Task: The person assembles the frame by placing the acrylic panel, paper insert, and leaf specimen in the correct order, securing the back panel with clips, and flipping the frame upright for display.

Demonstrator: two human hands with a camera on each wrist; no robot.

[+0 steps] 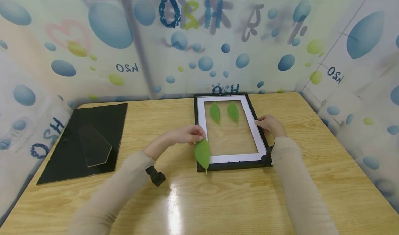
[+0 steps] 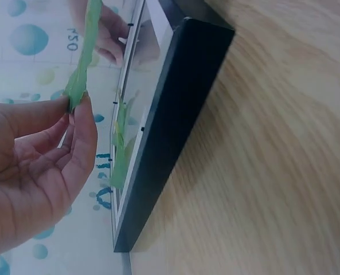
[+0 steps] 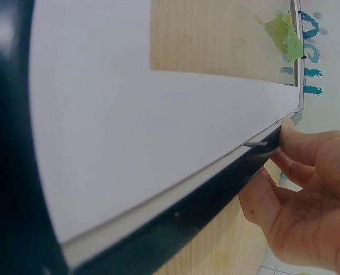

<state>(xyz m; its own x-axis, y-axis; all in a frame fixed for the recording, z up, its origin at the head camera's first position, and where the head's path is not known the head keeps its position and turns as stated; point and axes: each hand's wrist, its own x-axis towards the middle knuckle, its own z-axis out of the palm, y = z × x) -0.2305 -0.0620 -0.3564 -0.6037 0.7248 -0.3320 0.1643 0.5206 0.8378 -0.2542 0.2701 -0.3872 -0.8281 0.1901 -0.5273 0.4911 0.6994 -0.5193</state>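
My left hand (image 1: 191, 134) pinches a large green leaf (image 1: 202, 153) by one end, thumb against fingers. In the head view the leaf hangs over the lower left edge of a black picture frame (image 1: 233, 166) with a white mat; the left wrist view shows this leaf (image 2: 83, 63) held above the frame. My right hand (image 1: 272, 125) grips the frame's right side, its thumb on the black rim (image 3: 215, 192) in the right wrist view. Two smaller leaves, a left one (image 1: 215, 113) and a right one (image 1: 233, 112), lie side by side in the upper part of the frame's opening.
A black backing board (image 1: 103, 124) with a fold-out stand (image 1: 95, 146) lies at the left of the wooden table (image 1: 174, 207). Behind the table hangs a patterned curtain (image 1: 187, 62), and similar sheets flank both sides. Small dark tabs line the frame's inner edge.
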